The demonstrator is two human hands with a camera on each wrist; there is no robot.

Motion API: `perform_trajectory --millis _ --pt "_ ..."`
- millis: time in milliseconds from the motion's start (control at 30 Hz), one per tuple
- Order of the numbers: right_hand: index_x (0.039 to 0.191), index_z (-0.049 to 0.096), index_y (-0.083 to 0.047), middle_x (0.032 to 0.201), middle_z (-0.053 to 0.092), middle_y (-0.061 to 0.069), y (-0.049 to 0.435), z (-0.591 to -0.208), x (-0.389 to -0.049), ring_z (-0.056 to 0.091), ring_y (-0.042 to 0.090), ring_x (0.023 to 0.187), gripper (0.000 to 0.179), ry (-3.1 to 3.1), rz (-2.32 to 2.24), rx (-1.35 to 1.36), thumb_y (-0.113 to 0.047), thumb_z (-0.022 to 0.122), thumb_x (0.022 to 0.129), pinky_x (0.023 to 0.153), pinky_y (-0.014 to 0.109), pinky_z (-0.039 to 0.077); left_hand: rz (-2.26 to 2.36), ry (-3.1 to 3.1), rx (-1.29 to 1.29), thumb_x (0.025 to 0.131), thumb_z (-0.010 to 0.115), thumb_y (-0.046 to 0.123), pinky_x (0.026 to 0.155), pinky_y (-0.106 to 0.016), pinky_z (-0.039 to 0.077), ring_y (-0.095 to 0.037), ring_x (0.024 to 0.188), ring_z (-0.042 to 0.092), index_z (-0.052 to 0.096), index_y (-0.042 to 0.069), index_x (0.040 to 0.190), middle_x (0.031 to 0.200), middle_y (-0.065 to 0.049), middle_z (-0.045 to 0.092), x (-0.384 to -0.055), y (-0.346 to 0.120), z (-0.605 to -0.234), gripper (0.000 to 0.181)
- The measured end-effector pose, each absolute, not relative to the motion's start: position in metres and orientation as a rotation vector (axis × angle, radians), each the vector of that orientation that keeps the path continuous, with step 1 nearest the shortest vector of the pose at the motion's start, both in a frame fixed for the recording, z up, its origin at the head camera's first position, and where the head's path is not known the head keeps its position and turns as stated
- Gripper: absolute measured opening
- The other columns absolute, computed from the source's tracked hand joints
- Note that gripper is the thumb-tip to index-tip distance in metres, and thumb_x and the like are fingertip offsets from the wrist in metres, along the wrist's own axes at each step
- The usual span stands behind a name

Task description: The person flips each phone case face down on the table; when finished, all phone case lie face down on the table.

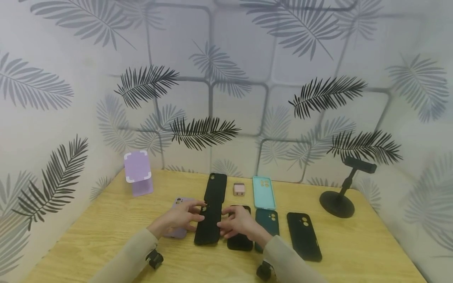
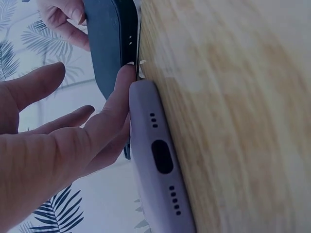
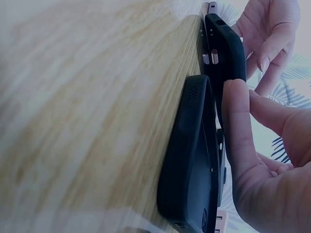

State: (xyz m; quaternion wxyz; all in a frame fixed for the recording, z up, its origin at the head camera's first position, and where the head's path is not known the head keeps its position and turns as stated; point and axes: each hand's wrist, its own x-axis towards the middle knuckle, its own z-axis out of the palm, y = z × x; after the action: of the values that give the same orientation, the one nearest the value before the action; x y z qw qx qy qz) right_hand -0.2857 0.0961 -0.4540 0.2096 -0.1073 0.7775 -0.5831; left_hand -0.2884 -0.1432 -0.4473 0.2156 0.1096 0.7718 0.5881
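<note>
A black phone case (image 1: 209,231) lies between the two hands at the middle of the table. My left hand (image 1: 179,217) reaches over a lilac phone case (image 1: 177,233), its fingertips at the black case's left edge. In the left wrist view, a straight finger meets that edge while the thumb stays apart. My right hand (image 1: 242,223) touches the opposite long edge with extended fingers, as the right wrist view shows. Beneath the right hand is another black case (image 3: 182,155), partly covered in the head view. A further black case (image 1: 216,186) lies just beyond the central one.
Right of the hands lie a dark teal case (image 1: 267,224) and a black case (image 1: 304,237). Farther back are a turquoise case (image 1: 263,193) and a pink charger plug (image 1: 239,189). A lilac stand (image 1: 138,167) stands back left, a black phone stand (image 1: 337,204) back right, before the wall.
</note>
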Motion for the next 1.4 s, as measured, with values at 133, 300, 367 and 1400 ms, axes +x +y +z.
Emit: perform_trajectory --millis 133,300,367,1400 --pt "0.133 0.051 0.011 0.085 0.072 0.016 0.098 -0.456 -0.286 0.068 0.014 0.06 0.052 2.199 -1.564 -0.311 -0.007 0.071 0.089 0.057 0.034 0.061 1.62 2.136 0.311 0.095 0.064 0.01 0.084 -0.048 0.059 -0.043 0.126 0.051 0.043 0.004 0.146 0.143 -0.03 0.041 -0.288 -0.144 -0.446 0.055" --pt "0.13 0.056 0.009 0.082 0.073 0.015 0.1 -0.458 -0.285 0.064 0.011 0.055 0.046 2.218 -1.508 -0.332 -0.01 0.07 0.091 0.052 0.03 0.059 1.599 2.139 0.308 0.095 0.063 0.01 0.083 -0.047 0.059 -0.04 0.123 0.054 0.042 0.005 0.147 0.143 -0.029 0.042 -0.29 -0.145 -0.446 0.056" --pt "0.129 0.058 0.009 0.083 0.073 0.015 0.101 -0.458 -0.285 0.064 0.011 0.055 0.043 2.216 -1.504 -0.338 -0.01 0.069 0.092 0.052 0.03 0.059 1.592 2.145 0.304 0.095 0.064 0.011 0.083 -0.047 0.059 -0.038 0.122 0.056 0.04 0.005 0.148 0.142 -0.029 0.043 -0.29 -0.145 -0.446 0.058" --pt "0.125 0.06 0.005 0.102 0.073 0.018 0.123 -0.453 -0.29 0.068 0.014 0.074 0.031 2.25 -1.545 -0.378 -0.007 0.058 0.097 0.056 0.026 0.057 1.575 2.435 0.386 0.097 0.062 0.013 0.089 -0.043 0.056 -0.028 0.109 0.063 0.05 0.004 0.138 0.128 -0.02 0.06 -0.291 -0.126 -0.444 0.043"
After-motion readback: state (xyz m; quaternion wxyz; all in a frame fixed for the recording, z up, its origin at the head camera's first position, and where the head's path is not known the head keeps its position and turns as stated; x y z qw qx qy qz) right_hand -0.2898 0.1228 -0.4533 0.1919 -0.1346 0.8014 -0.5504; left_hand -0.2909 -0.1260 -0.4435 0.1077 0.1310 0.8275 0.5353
